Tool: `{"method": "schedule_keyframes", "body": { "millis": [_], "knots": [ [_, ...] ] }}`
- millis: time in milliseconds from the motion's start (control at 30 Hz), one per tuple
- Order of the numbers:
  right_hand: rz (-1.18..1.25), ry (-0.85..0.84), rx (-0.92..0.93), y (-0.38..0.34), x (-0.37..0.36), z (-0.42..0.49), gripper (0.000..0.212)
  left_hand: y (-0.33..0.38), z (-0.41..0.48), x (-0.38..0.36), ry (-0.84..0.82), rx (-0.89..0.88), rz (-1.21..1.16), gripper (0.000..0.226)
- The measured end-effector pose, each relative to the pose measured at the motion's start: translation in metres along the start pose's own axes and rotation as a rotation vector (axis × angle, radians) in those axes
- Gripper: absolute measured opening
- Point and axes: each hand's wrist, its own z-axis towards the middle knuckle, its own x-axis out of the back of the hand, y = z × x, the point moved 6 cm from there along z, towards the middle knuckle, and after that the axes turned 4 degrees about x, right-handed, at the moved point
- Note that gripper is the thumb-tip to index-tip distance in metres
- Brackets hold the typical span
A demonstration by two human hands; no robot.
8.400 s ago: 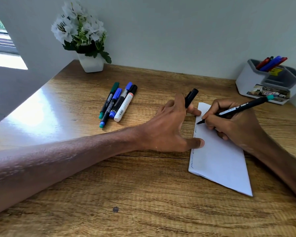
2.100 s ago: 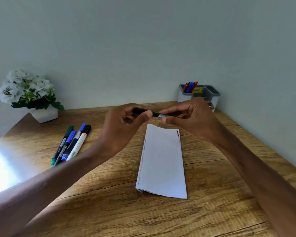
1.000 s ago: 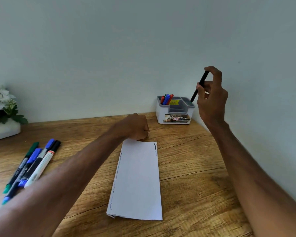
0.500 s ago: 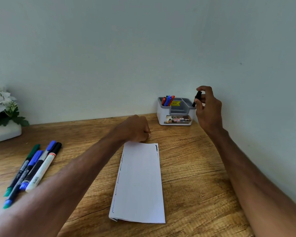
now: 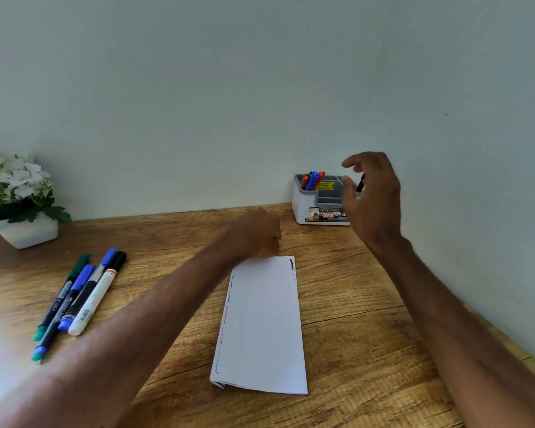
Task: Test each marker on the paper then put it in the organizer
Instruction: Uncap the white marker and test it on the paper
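The right hand [image 5: 372, 199] hovers at the right end of the organizer [image 5: 303, 205], which stands on the worktop [image 5: 368, 319] at about 1 o'clock, against the wall. Its fingers are spread loose, and a short piece of a black marker [image 5: 360, 183] shows between them; the fingers look parted from it, but whether any still touch it cannot be told. The marker stands over the organizer's right compartment, and its lower end is hidden. In the left compartment stand red, blue and green markers [image 5: 313, 180], caps up.

The left hand [image 5: 255, 234] is curled into a loose fist, resting on the worktop at 12 o'clock, touching the far edge of the folded paper [image 5: 261, 325]. The paper lies in the middle, with faint scribbles down its left edge and a dark mark at its far right corner.

At 9 o'clock four markers [image 5: 78, 299] lie side by side, touching. A potted white flower [image 5: 16, 193] sits at 10 o'clock.
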Motion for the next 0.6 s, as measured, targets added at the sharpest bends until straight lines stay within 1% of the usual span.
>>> {"method": "schedule_keyframes", "body": {
  "millis": [67, 167, 233, 267, 367, 400, 500, 600],
  "knots": [
    [0.038, -0.057, 0.035, -0.018, -0.009, -0.006, 0.024, 0.002, -0.004, 0.002, 0.021, -0.014, 0.017, 0.031],
    [0.094, -0.122, 0.094, -0.044, -0.022, -0.016, 0.017, 0.001, -0.014, 0.008, 0.002, -0.040, -0.008, 0.031],
    [0.123, -0.172, 0.142, -0.060, -0.030, -0.023, 0.013, -0.005, -0.023, 0.014, 0.011, -0.046, -0.037, 0.022],
    [0.142, -0.201, 0.162, -0.067, -0.034, -0.026, 0.012, -0.011, -0.028, 0.018, 0.032, -0.035, -0.049, 0.019],
    [0.166, -0.275, 0.219, -0.090, -0.042, -0.033, 0.009, -0.030, -0.054, 0.036, 0.131, -0.005, -0.061, 0.031],
    [0.174, -0.294, 0.232, -0.099, -0.044, -0.036, 0.009, -0.037, -0.065, 0.043, 0.160, -0.007, -0.045, 0.031],
    [0.241, -0.325, 0.269, -0.125, -0.045, -0.044, 0.011, -0.060, -0.100, 0.066, 0.255, 0.017, -0.022, 0.019],
    [0.334, -0.401, 0.333, -0.159, -0.046, -0.057, 0.012, -0.089, -0.135, 0.083, 0.360, 0.071, -0.045, 0.017]
  ]
}}
